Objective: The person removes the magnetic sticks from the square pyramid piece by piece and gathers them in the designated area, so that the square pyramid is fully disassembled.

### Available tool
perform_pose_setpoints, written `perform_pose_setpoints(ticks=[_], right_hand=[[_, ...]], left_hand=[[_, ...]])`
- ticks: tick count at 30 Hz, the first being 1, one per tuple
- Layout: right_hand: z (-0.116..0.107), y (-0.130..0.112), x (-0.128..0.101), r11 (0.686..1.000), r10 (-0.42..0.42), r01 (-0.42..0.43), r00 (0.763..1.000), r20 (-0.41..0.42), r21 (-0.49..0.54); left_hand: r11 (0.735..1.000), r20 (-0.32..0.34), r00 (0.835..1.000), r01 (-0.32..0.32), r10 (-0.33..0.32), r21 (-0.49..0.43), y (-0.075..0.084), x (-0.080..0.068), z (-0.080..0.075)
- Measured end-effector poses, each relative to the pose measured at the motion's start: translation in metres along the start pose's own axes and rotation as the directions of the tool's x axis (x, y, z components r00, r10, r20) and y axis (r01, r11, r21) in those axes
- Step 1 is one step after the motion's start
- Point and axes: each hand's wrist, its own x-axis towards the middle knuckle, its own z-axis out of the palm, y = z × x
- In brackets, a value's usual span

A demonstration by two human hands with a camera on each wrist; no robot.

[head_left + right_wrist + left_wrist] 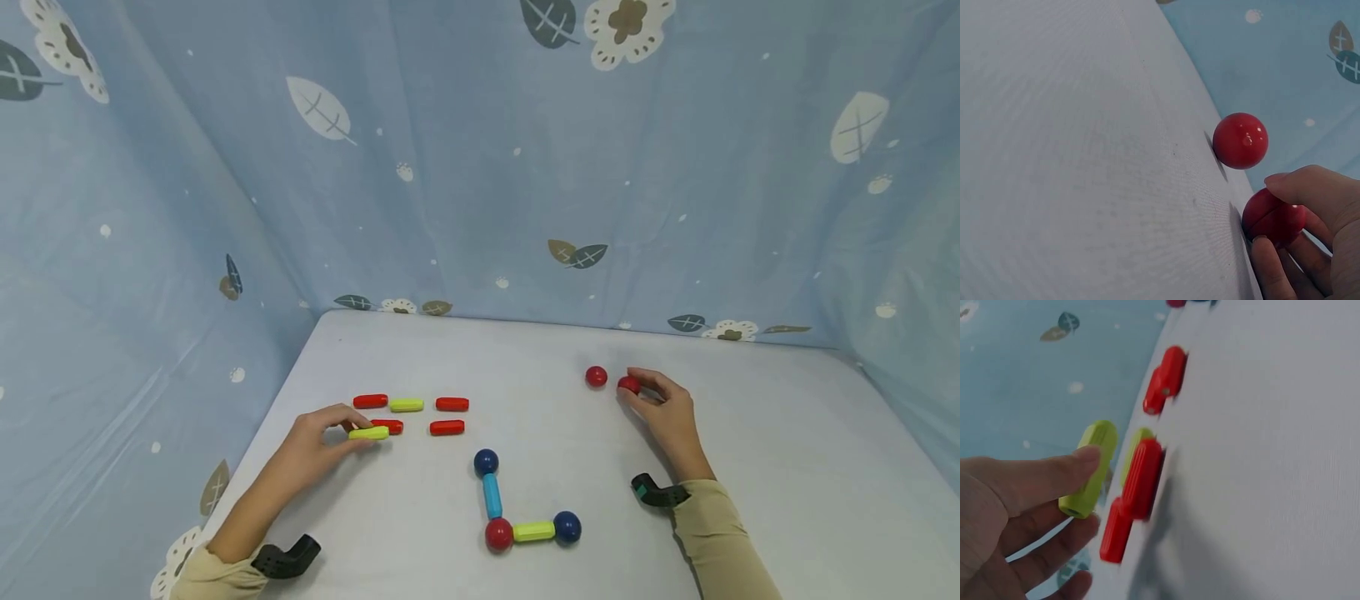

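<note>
Beige-sleeved left hand (307, 444) pinches 1 yellow-green plastic rod (369, 433) near red plastic rods (1142, 479), which a low swing could scatter; right hand (672, 419) grips 1 glossy red ball (1274, 219) beside 1 loose red ball (1240, 141) a nudge might roll.

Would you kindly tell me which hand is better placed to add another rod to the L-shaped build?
Probably the left hand: it pinches a yellow rod, while the right hand grips a red ball.
</note>
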Motion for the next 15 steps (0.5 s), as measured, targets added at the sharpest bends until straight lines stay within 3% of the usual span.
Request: perform_pose_setpoints(ticks=[8,15], right_hand=[[0.000,0.000,0.001,1.000,-0.003,0.003,1.000,0.007,-0.016],[0.000,0.002,0.001,1.000,0.002,-0.002,1.000,0.001,-0.013]], left_hand=[[0.999,0.083,0.995,0.052,-0.051,-0.001,-0.012,0.000,-0.013],[0.994,0.233,0.967,0.106,-0.104,0.006,-0.021,-0.002,-0.012]])
